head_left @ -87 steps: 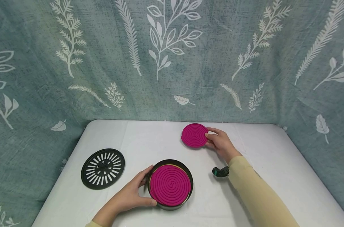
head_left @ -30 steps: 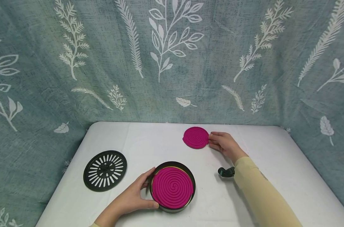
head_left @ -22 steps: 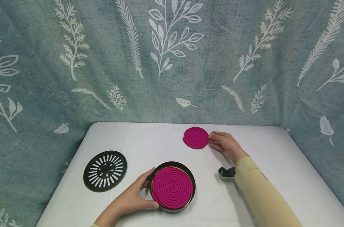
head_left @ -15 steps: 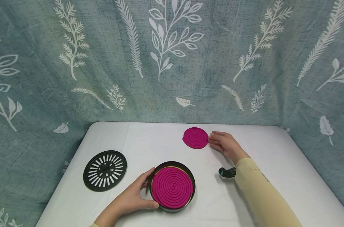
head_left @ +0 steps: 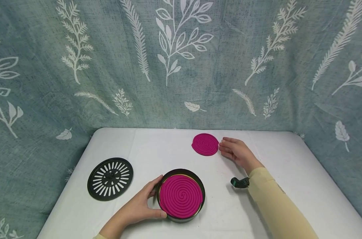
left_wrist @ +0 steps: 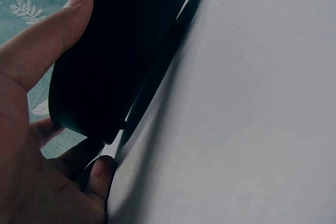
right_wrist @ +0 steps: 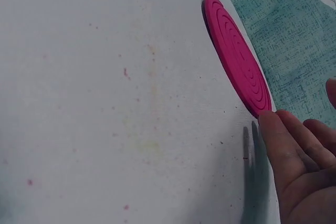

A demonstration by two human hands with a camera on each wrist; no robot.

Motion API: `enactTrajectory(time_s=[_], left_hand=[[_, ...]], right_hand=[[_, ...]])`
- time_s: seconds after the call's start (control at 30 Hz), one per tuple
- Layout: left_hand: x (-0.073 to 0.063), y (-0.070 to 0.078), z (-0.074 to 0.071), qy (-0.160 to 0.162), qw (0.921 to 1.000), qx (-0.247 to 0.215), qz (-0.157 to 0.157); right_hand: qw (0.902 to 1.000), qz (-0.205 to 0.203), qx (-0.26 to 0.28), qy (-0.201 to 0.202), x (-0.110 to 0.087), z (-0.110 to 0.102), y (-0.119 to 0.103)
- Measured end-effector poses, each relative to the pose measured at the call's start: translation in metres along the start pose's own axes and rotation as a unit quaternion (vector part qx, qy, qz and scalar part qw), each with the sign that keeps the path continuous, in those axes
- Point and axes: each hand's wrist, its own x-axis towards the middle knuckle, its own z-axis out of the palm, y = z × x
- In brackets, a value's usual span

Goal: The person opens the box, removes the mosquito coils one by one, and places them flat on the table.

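On the near middle of the table stands a round dark tin [head_left: 180, 220] with a large magenta spiral coaster [head_left: 181, 196] inside it. My left hand [head_left: 140, 205] grips the tin from its left side, thumb at the near side and fingers at the far side. In the left wrist view the tin's dark wall [left_wrist: 115, 51] sits between thumb and fingers. A smaller magenta spiral coaster [head_left: 205, 144] lies flat towards the table's back edge. Beside its right edge is my right hand [head_left: 236, 152], fingers extended and holding nothing. Whether the fingertips still touch the coaster I cannot tell.
A round black slotted plate [head_left: 110, 179] lies at the left of the white-covered table [head_left: 157, 146]. A small dark device [head_left: 240, 182] sits at the right wrist. Behind the table hangs a green leaf-patterned cloth [head_left: 109, 66].
My right hand held the smaller coaster a little raised; it now lies flat, and the fingers have let go, shifting slightly right. My left hand stays on the tin.
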Motion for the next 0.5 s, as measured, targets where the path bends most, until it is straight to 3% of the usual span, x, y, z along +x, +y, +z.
enactTrajectory(time_s=[0.5], left_hand=[[0.0,0.002,0.001,-0.002,1.0,-0.004,-0.001]], right_hand=[[0.9988,-0.033,-0.01,-0.035,-0.034,0.01,-0.009]])
